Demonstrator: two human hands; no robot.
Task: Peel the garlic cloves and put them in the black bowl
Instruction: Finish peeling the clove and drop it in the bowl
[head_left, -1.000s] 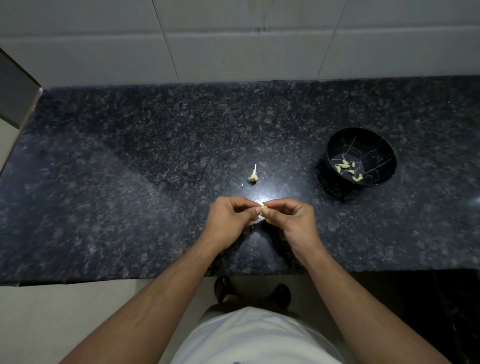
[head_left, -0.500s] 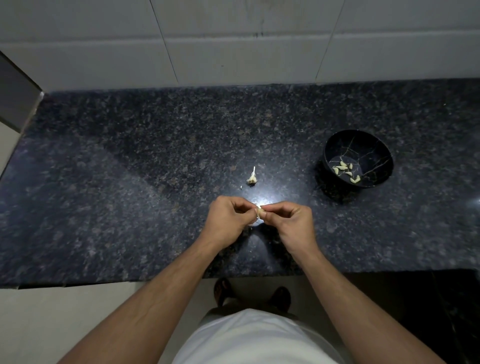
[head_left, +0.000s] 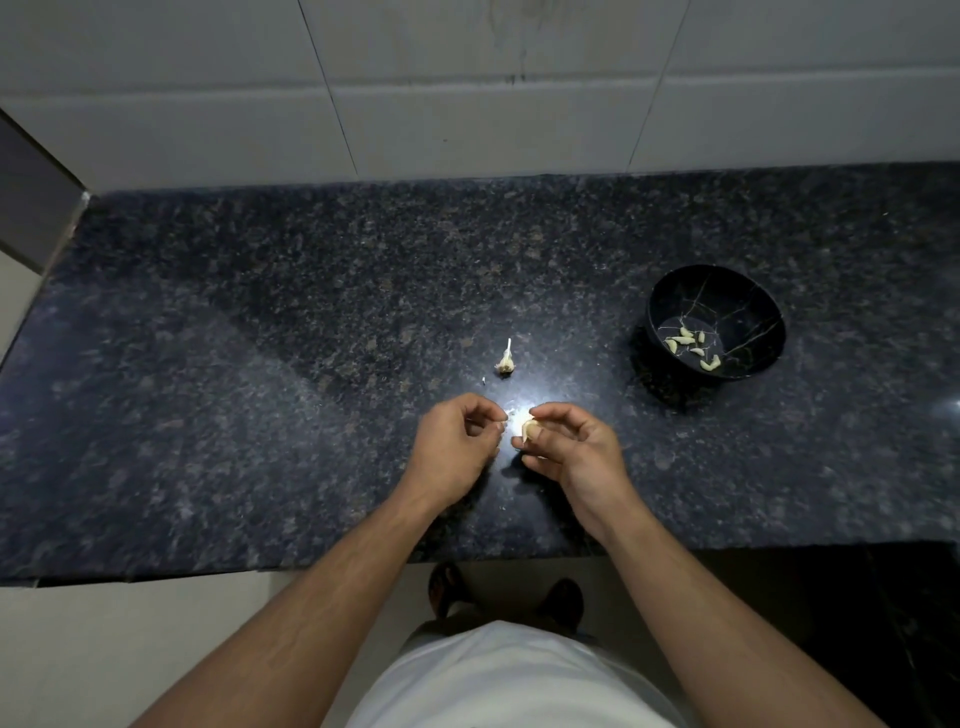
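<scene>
The garlic clove (head_left: 529, 429) is sitting in the right hand (head_left: 569, 448), pinched btw thumb and curled fingers, just above the table (head_left: 260, 364). The left hand (head_left: 457, 447) is hovering just beside it, fingers curled; a skin bit may be there, I cannot tell. The black bowl (head_left: 748, 296) w/ peeled cloves (head_left: 691, 345) is standing well apart at right. A garlic stem (head_left: 505, 359) is lying behind the hands. The table is dark speckled granite, w/ a pale tiled wall (head_left: 467, 104) behind.

No legible text, label, brand, number or sign appears on any surface in view.
</scene>
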